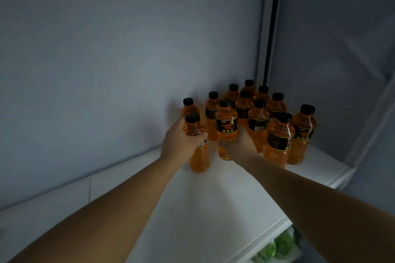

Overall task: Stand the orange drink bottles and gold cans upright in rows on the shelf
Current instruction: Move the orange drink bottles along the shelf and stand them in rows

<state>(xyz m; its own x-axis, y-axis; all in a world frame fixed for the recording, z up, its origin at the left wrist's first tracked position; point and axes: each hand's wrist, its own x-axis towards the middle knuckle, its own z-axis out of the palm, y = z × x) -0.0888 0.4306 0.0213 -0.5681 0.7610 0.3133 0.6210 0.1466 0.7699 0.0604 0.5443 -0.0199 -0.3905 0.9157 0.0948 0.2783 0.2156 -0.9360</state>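
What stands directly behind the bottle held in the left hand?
Another orange bottle; only its top shows. The left hand and the held bottle cover the rest.

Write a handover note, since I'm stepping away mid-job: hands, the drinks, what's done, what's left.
Left hand grips the front-left bottle, upright on the shelf.
Right hand grips the lower part of the next bottle, also upright.
Ten more orange bottles stand clustered toward the shelf's back right corner.
Done: twelve bottles upright, in loose rows.
Left: let go of these two, even out the rows; no gold cans in view.
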